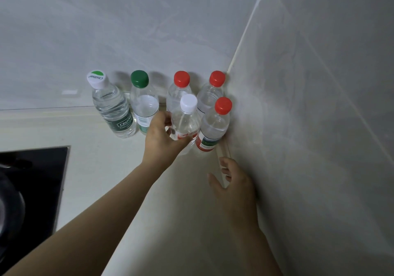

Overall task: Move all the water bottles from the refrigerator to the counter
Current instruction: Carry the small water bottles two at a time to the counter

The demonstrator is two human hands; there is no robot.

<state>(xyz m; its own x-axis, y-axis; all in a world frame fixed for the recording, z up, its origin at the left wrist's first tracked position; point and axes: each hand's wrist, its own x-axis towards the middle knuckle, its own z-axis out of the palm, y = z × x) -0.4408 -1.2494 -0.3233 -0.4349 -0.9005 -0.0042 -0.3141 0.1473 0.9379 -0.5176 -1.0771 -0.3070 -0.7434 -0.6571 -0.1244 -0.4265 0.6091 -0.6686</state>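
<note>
Several water bottles stand on the pale counter in the corner by the tiled walls. My left hand grips a white-capped bottle with a red label, in front of the back row. Right of it stands a red-capped bottle against the side wall. Behind are two more red-capped bottles, a green-capped bottle and a white-and-green-capped bottle. My right hand hovers lower, near the side wall, fingers loosely spread and holding nothing.
A black cooktop with a dark pot at its left edge sits in the counter at the lower left. Grey tiled walls close off the back and right side.
</note>
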